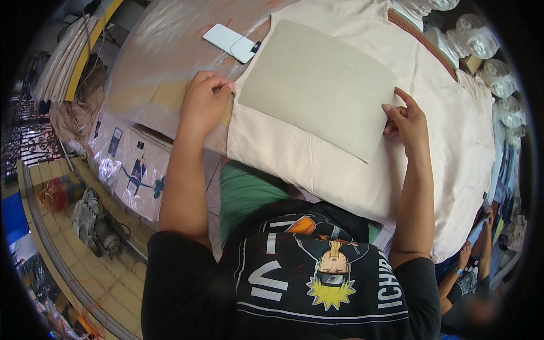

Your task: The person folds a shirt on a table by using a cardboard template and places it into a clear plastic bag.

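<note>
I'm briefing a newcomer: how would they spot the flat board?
Find the large cream cloth. The flat board lies on it, its right edge at the person's right hand. Plain and greyish, it is far larger than the neighbouring white slab.

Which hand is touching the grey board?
The right hand, at the right edge of the board; the left hand pinches the left edge of the pale cloth instead.

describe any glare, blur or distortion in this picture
Head view: the rim falls to black, and the tan slatted bench bows near the left edge; head view: bright glare streaks the plastic-wrapped garment at left; head view: a blurred patch sits low at right, while the edges of the grey-beige board look fairly crisp.
</note>
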Motion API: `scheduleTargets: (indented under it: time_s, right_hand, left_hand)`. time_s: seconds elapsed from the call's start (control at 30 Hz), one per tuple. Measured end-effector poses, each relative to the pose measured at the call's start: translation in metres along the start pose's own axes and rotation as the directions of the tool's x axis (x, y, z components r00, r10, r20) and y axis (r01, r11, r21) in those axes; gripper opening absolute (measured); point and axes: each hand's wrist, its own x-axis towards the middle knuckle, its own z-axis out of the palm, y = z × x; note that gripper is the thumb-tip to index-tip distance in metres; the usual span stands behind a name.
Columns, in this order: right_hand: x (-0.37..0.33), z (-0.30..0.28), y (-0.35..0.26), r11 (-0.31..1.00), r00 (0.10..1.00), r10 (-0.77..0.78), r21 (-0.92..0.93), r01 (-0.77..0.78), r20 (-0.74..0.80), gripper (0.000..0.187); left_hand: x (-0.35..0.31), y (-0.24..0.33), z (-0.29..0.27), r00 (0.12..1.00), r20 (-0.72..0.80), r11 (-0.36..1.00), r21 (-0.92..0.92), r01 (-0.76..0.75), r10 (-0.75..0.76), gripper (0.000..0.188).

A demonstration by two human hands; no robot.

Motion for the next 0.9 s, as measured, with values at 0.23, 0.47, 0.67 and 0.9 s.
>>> scheduleTargets:
  time_s: [0.23,0.47,0.67,0.9]
  right_hand:
    - [-0.003,0.001,0.001,1.000,1.000,0.000,0.031,0.000,0.015,0.053]
    - [-0.003,0.000,0.002,0.999,1.000,0.005,0.042,-0.006,0.025,0.053]
    - [-0.002,0.001,0.005,0.998,1.000,0.020,0.062,-0.021,0.012,0.055]
    - [-0.006,0.001,0.001,0.997,1.000,0.029,0.067,-0.030,0.007,0.056]
  left_hand:
    - [0.000,-0.001,0.002,1.000,-0.002,1.000,0.001,0.014,-0.014,0.022]
    - [0.001,0.000,0.001,1.000,0.005,0.999,-0.025,0.029,-0.029,0.021]
    - [0.000,0.002,0.001,1.000,-0.021,1.000,-0.007,0.009,-0.009,0.022]
    - [0.000,0.039,0.004,0.995,-0.084,0.986,0.162,-0.040,0.054,0.031]
